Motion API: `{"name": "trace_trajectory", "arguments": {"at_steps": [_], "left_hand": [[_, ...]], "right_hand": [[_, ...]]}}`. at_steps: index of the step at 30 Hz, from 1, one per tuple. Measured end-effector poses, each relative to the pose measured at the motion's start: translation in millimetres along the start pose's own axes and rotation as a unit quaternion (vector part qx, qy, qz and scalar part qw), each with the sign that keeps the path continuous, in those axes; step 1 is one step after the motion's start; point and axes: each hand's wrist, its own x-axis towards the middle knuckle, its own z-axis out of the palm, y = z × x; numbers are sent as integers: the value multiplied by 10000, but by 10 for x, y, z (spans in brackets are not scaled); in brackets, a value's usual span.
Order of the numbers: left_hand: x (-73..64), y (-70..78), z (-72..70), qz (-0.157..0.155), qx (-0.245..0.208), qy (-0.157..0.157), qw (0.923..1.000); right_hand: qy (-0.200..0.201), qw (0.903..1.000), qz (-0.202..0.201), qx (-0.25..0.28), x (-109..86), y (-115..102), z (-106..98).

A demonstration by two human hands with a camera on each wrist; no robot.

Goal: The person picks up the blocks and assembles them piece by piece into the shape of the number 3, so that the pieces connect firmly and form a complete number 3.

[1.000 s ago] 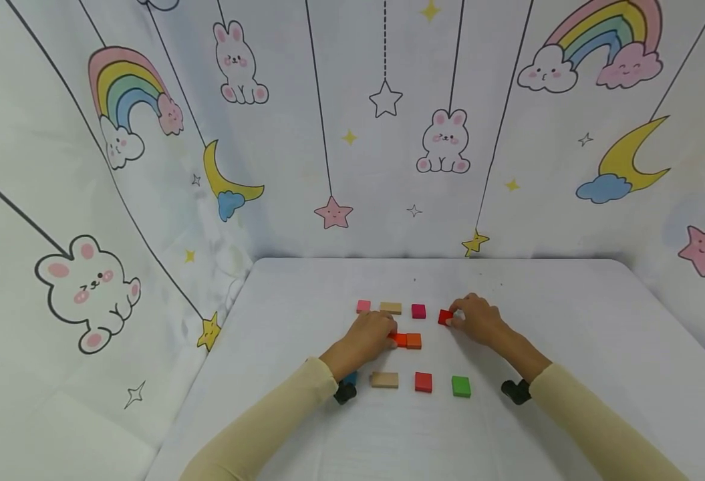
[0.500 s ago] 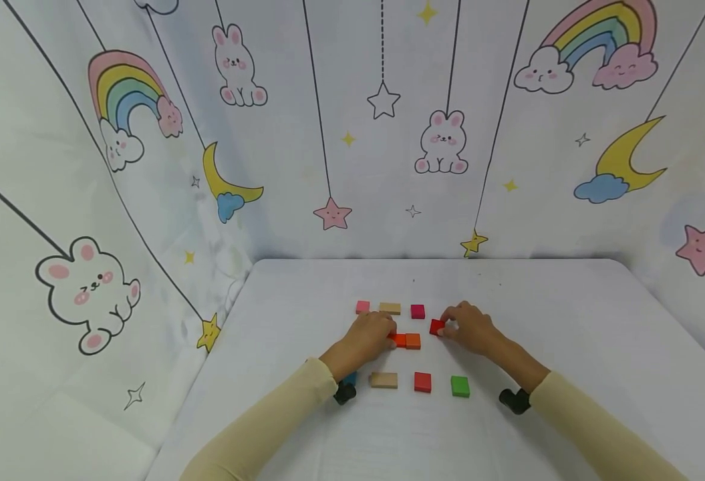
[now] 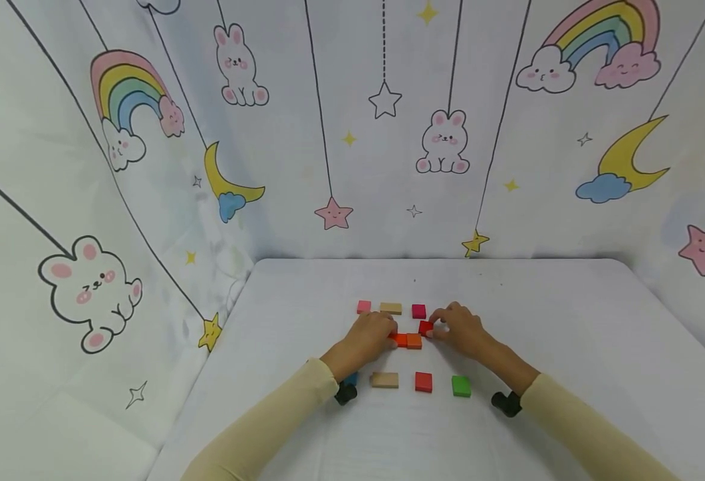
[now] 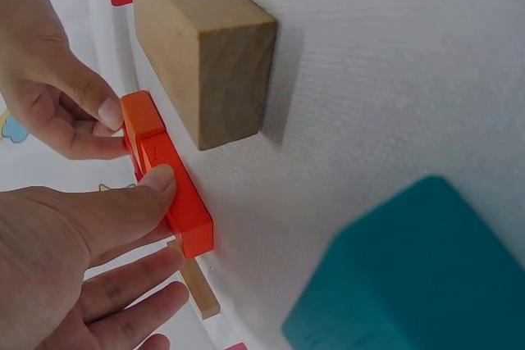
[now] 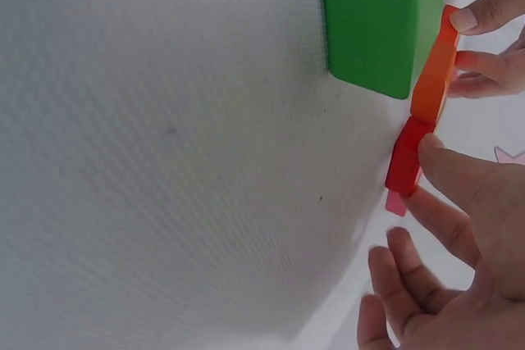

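Note:
In the head view my left hand (image 3: 364,337) holds a red-orange block (image 3: 401,341) at its left side; in the left wrist view the thumb lies on top of that block (image 4: 184,198). An orange block (image 3: 414,341) adjoins its right side. My right hand (image 3: 465,331) pinches a red block (image 3: 426,328) between thumb and index finger, just behind and right of the orange one. In the right wrist view the red block (image 5: 406,157) appears close to the orange block (image 5: 433,88); whether they touch is unclear. The right hand's other fingers are spread loosely.
Behind lie a pink block (image 3: 363,306), a wooden block (image 3: 391,308) and a crimson block (image 3: 419,311). Nearer stand a teal block (image 4: 418,276), partly behind the left wrist, another wooden block (image 3: 385,380), a red block (image 3: 424,382) and a green block (image 3: 461,386). A patterned curtain backs the white table.
My right hand has drawn the red block leftward and slightly nearer, up to the orange block. The left hand has stayed in place on the red-orange block.

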Motion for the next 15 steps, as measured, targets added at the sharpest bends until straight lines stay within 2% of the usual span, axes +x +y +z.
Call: {"name": "trace_trajectory", "arguments": {"at_steps": [15], "left_hand": [[-6,15,-24,-34,20,-18,10000]], "right_hand": [[55,9998,-130,149,19,-37,19]]}}
